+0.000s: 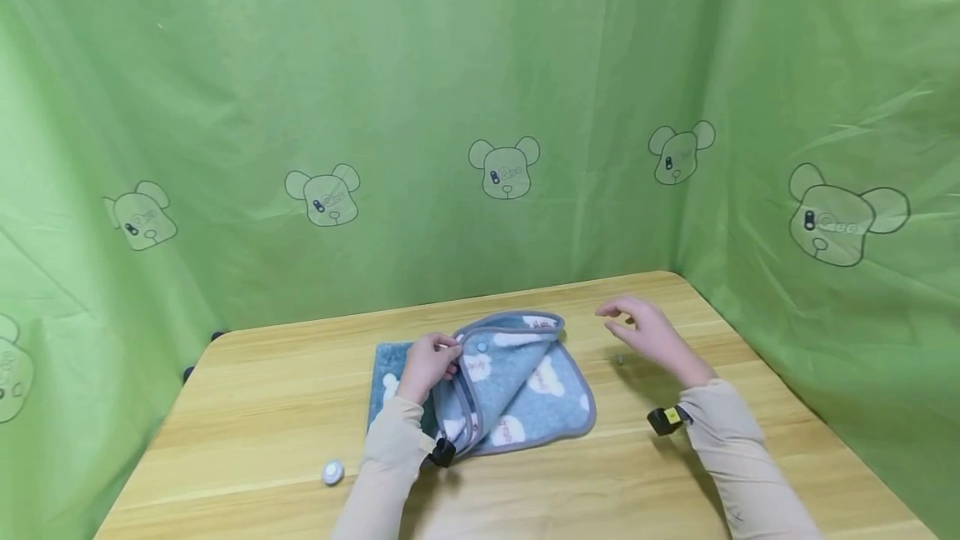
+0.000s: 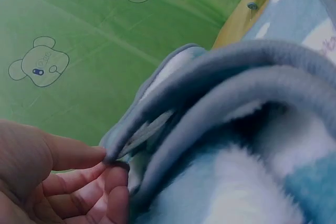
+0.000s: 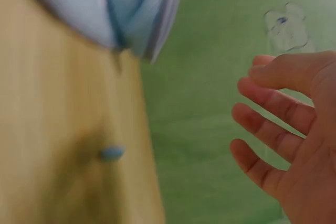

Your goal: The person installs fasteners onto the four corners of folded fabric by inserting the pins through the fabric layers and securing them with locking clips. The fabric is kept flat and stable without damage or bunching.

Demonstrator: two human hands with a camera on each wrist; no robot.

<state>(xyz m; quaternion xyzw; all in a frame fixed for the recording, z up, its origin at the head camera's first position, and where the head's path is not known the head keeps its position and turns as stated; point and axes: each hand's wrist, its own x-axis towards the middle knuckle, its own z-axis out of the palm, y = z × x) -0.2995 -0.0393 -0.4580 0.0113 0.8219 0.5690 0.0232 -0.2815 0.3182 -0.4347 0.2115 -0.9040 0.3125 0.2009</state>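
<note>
The soft blue plush blanket with white bear patches and grey bound edges [image 1: 543, 377] lies folded near the middle of the pale wood-grain tabletop [image 1: 247, 415]. My left hand [image 1: 427, 367] has a narrow grip, thumb and fingers pinching the grey binding at a raised fold. My right hand [image 1: 647, 330] hangs above the tabletop, right of the blanket and apart from it, fingers spread and holding nothing.

Handling assessment: I judge the blanket light, limp and not fragile, its pile unlikely to slip. The thick grey binding appears the best place to take hold; a pinch at mid-panel would probably let the layers sag apart.

Count: one folded bundle; whether the darker teal section at its left is a separate piece, I cannot tell. One small round blue button-like piece [image 1: 482, 347] sits on the upper layer. One small blue-green round-headed piece [image 1: 620, 359] rests on the tabletop below my right hand. One round white-topped object [image 1: 333, 472] stands left of my left forearm.
</note>
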